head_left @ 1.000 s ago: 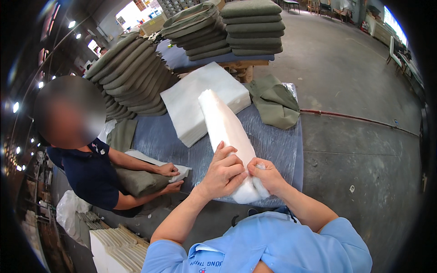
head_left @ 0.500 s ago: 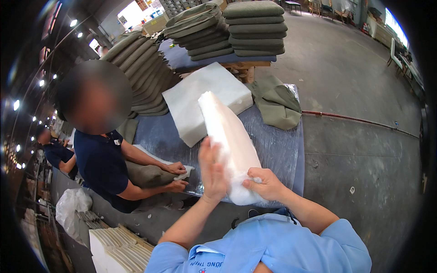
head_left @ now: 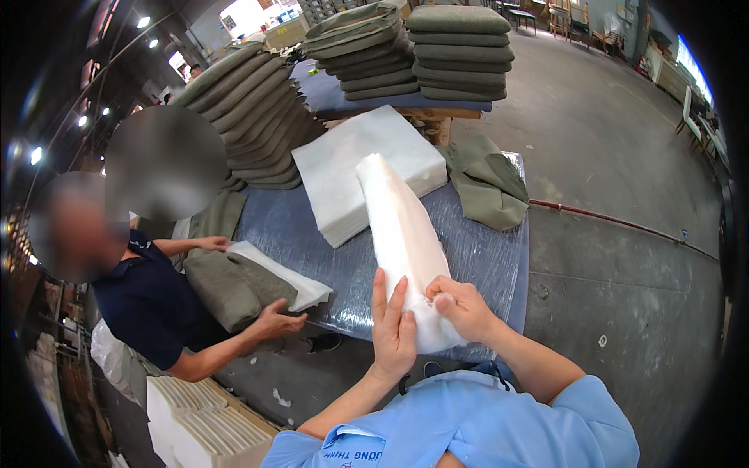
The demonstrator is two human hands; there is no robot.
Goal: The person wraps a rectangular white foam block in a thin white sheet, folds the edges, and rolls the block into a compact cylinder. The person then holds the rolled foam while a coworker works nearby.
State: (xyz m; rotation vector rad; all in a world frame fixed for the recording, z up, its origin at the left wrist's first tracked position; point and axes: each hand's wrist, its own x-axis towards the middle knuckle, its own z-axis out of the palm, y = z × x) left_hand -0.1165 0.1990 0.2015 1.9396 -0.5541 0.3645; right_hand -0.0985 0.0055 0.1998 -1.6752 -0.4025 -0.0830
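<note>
A white foam cushion pad wrapped in soft wadding (head_left: 399, 226) stands on edge before me, its far end over the stack of white wadding sheets (head_left: 367, 156). My right hand (head_left: 468, 310) is closed on the wadding at the near end, pinching it between thumb and fingers. Against the left side of that end lies my left hand (head_left: 394, 337), its fingers stretched and apart. At the left, a co-worker (head_left: 152, 304) handles an olive-green fabric cover (head_left: 242, 288) with a white wadding sheet (head_left: 317, 292) sticking out from it.
Crumpled olive fabric (head_left: 488, 183) lies at the right of the plastic-covered blue table (head_left: 484, 257). Tall stacks of olive cushions (head_left: 460, 54) stand behind. Cream foam slabs (head_left: 203, 425) are piled at the lower left. A red-brown pipe (head_left: 608, 220) runs along the floor at right.
My left hand has moved down to the pad's near end and come to rest against it. My right hand keeps its pinch. The co-worker's hands have moved apart, and the olive cover has shifted.
</note>
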